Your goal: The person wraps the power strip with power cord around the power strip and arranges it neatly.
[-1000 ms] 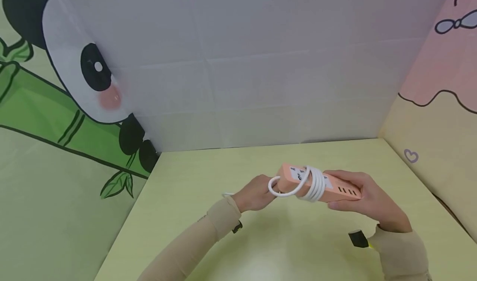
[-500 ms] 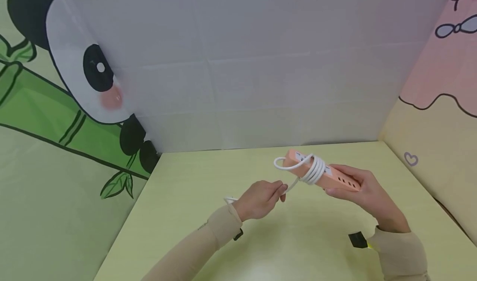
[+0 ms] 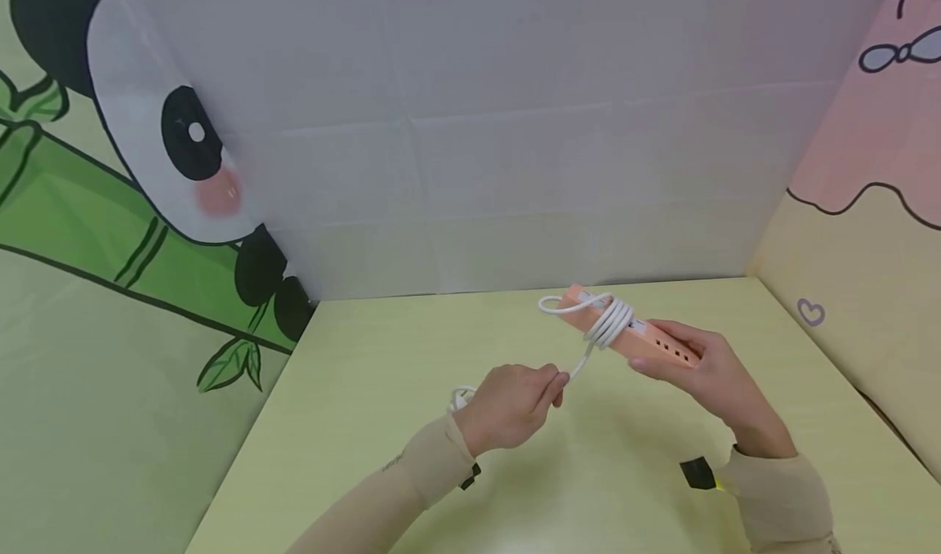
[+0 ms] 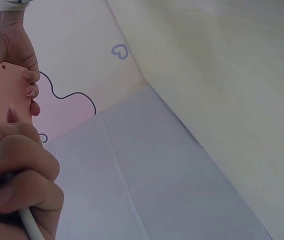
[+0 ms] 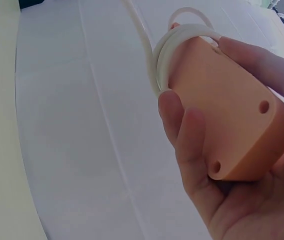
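Observation:
A pink power strip (image 3: 638, 343) is held above the table, tilted with its left end higher. My right hand (image 3: 724, 378) grips its right end; in the right wrist view the fingers (image 5: 189, 135) curl round its underside. Several turns of white cord (image 3: 610, 323) wrap the strip's middle, and a loop sticks out past its left end. Below and to the left, my left hand (image 3: 515, 403) grips the free stretch of cord between curled fingers, and the cord runs fairly straight up to the coil. More white cord (image 3: 461, 397) shows behind the left wrist, partly hidden by it.
The pale yellow table (image 3: 382, 350) meets a whitish back wall (image 3: 478, 170). On the left is a wall with a panda and bamboo print (image 3: 147, 235); a pink and cream printed wall (image 3: 845, 252) stands on the right.
The strip has risen and tilted, its left end moving up and away. My left hand has come out from behind it, lower and nearer, with a stretch of cord now showing between hand and coil.

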{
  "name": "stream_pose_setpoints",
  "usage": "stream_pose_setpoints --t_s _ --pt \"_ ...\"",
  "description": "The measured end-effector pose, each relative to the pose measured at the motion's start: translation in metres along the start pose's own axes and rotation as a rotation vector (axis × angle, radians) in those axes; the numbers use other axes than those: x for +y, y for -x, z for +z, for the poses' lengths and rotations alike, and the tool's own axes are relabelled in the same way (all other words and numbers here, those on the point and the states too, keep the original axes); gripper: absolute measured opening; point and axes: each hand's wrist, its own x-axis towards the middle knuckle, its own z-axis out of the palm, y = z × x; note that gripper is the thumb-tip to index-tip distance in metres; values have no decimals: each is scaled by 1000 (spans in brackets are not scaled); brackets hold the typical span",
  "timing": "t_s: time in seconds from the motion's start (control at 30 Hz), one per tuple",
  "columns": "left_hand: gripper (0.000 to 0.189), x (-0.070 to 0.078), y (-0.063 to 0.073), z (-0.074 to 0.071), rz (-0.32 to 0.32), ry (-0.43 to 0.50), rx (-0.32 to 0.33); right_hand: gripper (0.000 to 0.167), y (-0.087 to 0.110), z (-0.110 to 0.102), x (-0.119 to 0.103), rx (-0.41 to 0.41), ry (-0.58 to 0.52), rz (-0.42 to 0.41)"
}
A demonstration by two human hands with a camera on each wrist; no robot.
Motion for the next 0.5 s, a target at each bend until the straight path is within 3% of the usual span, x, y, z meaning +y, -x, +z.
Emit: stream_pose_setpoints --t_s 0.5 --pt "32 11 17 -11 -11 -17 55 55 -4 3 1 49 18 42"
